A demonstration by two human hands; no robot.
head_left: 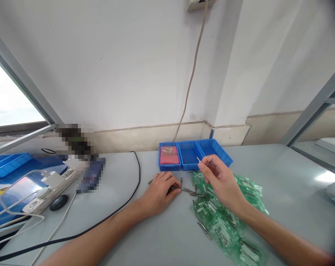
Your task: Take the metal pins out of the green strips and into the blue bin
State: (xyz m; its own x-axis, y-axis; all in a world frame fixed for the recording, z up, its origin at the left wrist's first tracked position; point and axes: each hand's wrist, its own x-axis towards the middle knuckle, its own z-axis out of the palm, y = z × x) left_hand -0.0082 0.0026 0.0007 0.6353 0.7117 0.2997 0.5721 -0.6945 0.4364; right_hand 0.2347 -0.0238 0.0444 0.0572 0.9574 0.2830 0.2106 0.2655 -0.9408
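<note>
My left hand [160, 192] partly hides metal pins [173, 188]; the piece [198, 159] in my right hand [221, 179] is too small to identify. At five o'clock the bottom edge crops green bags [228, 238]; at nine, pixelation blurs a dark object [75, 140].

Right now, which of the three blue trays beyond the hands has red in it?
The leftmost tray: a flat red item lies inside, while the middle tray and right tray show no red.

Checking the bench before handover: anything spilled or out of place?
Possibly: several thin metal pins lie loose at mixed angles on the flat grey tabletop, between the left hand and the translucent green plastic bags. They look spilled because they're uncontained, but may be deliberate.
</note>
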